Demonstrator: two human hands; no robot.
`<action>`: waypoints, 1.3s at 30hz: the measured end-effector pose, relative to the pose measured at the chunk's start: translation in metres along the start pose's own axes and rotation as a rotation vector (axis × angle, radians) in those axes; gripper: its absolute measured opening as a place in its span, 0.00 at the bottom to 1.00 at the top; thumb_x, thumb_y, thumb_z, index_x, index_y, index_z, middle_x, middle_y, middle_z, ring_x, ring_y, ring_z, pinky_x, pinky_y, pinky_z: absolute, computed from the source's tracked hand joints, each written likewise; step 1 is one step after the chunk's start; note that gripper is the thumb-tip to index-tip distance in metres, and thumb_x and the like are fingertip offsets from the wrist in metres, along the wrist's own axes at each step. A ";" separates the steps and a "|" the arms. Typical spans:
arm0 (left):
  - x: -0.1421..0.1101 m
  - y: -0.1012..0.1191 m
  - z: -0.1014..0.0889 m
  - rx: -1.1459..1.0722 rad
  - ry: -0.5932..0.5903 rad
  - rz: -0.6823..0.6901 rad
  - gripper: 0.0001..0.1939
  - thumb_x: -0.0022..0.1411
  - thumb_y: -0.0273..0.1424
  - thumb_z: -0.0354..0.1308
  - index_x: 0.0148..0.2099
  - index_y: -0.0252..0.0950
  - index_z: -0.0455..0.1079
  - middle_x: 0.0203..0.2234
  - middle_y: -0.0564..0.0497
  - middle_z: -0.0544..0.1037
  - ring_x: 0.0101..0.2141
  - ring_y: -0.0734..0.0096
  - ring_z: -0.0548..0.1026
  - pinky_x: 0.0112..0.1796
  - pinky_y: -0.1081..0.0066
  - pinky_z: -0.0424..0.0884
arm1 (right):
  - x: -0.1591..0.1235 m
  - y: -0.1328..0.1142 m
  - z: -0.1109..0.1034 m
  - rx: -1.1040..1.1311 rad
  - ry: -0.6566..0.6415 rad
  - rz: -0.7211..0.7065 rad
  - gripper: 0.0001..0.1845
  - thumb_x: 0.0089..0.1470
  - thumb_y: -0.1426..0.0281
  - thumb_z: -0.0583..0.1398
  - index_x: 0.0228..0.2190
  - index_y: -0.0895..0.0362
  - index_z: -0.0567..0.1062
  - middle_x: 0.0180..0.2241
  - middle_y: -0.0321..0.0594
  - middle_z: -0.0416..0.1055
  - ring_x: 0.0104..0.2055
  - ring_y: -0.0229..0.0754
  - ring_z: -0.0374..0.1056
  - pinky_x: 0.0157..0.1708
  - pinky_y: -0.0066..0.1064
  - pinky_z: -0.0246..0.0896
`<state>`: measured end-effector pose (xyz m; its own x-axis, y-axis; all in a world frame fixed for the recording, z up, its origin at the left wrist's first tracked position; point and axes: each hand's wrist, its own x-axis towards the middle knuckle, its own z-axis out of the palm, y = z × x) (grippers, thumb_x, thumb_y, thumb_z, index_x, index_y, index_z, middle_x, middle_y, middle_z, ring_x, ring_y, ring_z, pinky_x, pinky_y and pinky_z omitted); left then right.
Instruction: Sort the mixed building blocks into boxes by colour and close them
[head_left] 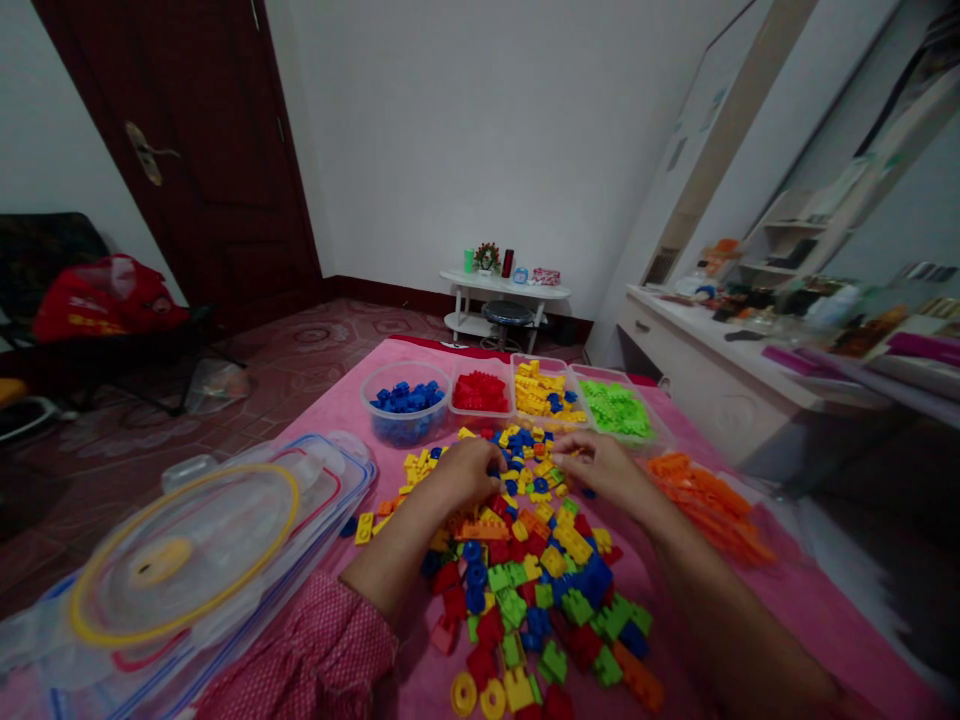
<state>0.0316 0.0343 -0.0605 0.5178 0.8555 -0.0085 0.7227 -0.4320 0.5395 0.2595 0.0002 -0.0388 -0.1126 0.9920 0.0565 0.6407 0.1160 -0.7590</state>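
A heap of mixed plastic building blocks (pixel 536 570) in red, blue, yellow, green and orange lies on a pink cloth (pixel 330 400). My left hand (pixel 465 472) rests on the far part of the heap with its fingers curled down into the blocks. My right hand (pixel 600 468) is beside it, fingers bent over the yellow and blue pieces. What either hand grips is hidden. Behind the heap stand a round tub of blue blocks (pixel 406 400), a tub of red blocks (pixel 480 392), a tub of yellow blocks (pixel 546 392) and a tub of green blocks (pixel 616 408).
Stacked clear container lids (pixel 187 560) lie at the left front. A pile of orange blocks (pixel 709 505) sits to the right. A white desk (pixel 720 370) with clutter stands at right, a small white table (pixel 504 290) by the far wall, a dark door (pixel 202 150) at left.
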 end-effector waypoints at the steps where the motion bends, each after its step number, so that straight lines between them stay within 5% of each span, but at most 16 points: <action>1: -0.001 0.001 -0.001 0.004 0.001 0.005 0.13 0.48 0.32 0.62 0.39 0.40 0.76 0.30 0.52 0.78 0.31 0.70 0.73 0.30 0.75 0.63 | -0.010 -0.003 0.000 -0.071 -0.095 -0.012 0.10 0.47 0.63 0.60 0.27 0.58 0.75 0.24 0.38 0.71 0.25 0.39 0.66 0.25 0.28 0.57; 3: -0.002 0.002 -0.002 -0.003 -0.002 0.019 0.13 0.49 0.32 0.61 0.40 0.39 0.77 0.31 0.52 0.78 0.31 0.69 0.73 0.31 0.74 0.64 | -0.028 -0.013 -0.002 -0.224 -0.246 -0.004 0.11 0.45 0.62 0.62 0.29 0.57 0.77 0.22 0.35 0.70 0.24 0.38 0.64 0.23 0.27 0.54; 6: -0.002 0.003 -0.003 -0.037 -0.001 0.020 0.14 0.50 0.32 0.60 0.41 0.39 0.76 0.33 0.51 0.79 0.32 0.69 0.74 0.31 0.75 0.65 | -0.051 -0.036 0.002 -0.388 -0.279 -0.037 0.17 0.42 0.61 0.66 0.36 0.53 0.78 0.30 0.36 0.73 0.31 0.40 0.67 0.29 0.28 0.56; 12: 0.000 -0.003 -0.005 -0.093 -0.009 0.028 0.12 0.52 0.32 0.59 0.40 0.36 0.76 0.32 0.51 0.80 0.30 0.71 0.74 0.31 0.76 0.66 | -0.072 -0.072 0.054 -0.452 -0.339 -0.319 0.32 0.43 0.61 0.67 0.52 0.41 0.68 0.47 0.37 0.65 0.45 0.44 0.65 0.41 0.31 0.57; 17: 0.000 -0.009 -0.005 -0.099 0.018 0.060 0.15 0.53 0.31 0.58 0.43 0.36 0.76 0.35 0.50 0.80 0.34 0.68 0.75 0.34 0.74 0.67 | -0.050 -0.051 0.061 -0.497 -0.146 -0.230 0.13 0.57 0.69 0.55 0.43 0.50 0.74 0.45 0.40 0.66 0.43 0.41 0.66 0.41 0.29 0.57; 22: 0.002 -0.012 -0.006 -0.121 0.008 0.079 0.14 0.54 0.32 0.57 0.42 0.36 0.76 0.33 0.51 0.80 0.32 0.70 0.75 0.32 0.75 0.66 | -0.043 -0.037 0.042 -0.620 0.081 -0.089 0.12 0.58 0.67 0.54 0.41 0.53 0.74 0.43 0.43 0.68 0.40 0.43 0.68 0.38 0.32 0.59; 25: 0.001 -0.014 -0.014 -0.134 0.025 0.074 0.12 0.55 0.32 0.56 0.40 0.35 0.77 0.31 0.51 0.80 0.30 0.70 0.75 0.32 0.75 0.65 | -0.066 -0.055 0.053 -0.530 0.100 -0.292 0.15 0.57 0.60 0.56 0.43 0.52 0.73 0.46 0.43 0.68 0.46 0.46 0.66 0.45 0.36 0.59; 31: -0.010 -0.012 -0.053 -0.142 0.185 0.018 0.13 0.56 0.33 0.56 0.39 0.33 0.77 0.30 0.48 0.80 0.31 0.70 0.75 0.31 0.74 0.65 | -0.116 -0.071 0.105 -0.473 -0.353 -0.972 0.26 0.56 0.53 0.54 0.54 0.47 0.64 0.60 0.40 0.59 0.62 0.49 0.50 0.62 0.51 0.35; 36: -0.021 -0.008 -0.075 -0.143 0.351 -0.045 0.13 0.56 0.34 0.55 0.36 0.32 0.77 0.26 0.49 0.78 0.28 0.71 0.73 0.31 0.74 0.64 | -0.098 -0.057 0.101 -0.640 -0.177 -0.727 0.16 0.56 0.65 0.55 0.46 0.52 0.72 0.60 0.45 0.58 0.64 0.52 0.46 0.62 0.55 0.29; 39: -0.023 -0.008 -0.080 -0.139 0.431 -0.060 0.12 0.56 0.34 0.55 0.33 0.33 0.77 0.24 0.49 0.77 0.27 0.71 0.73 0.30 0.74 0.63 | -0.072 -0.071 0.090 -0.707 -0.064 -0.601 0.13 0.53 0.69 0.58 0.41 0.57 0.75 0.58 0.51 0.60 0.62 0.54 0.49 0.62 0.54 0.30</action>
<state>-0.0233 0.0410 0.0029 0.2181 0.9311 0.2924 0.6621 -0.3613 0.6566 0.1543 -0.0841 -0.0473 -0.6038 0.7533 0.2607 0.7726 0.6336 -0.0410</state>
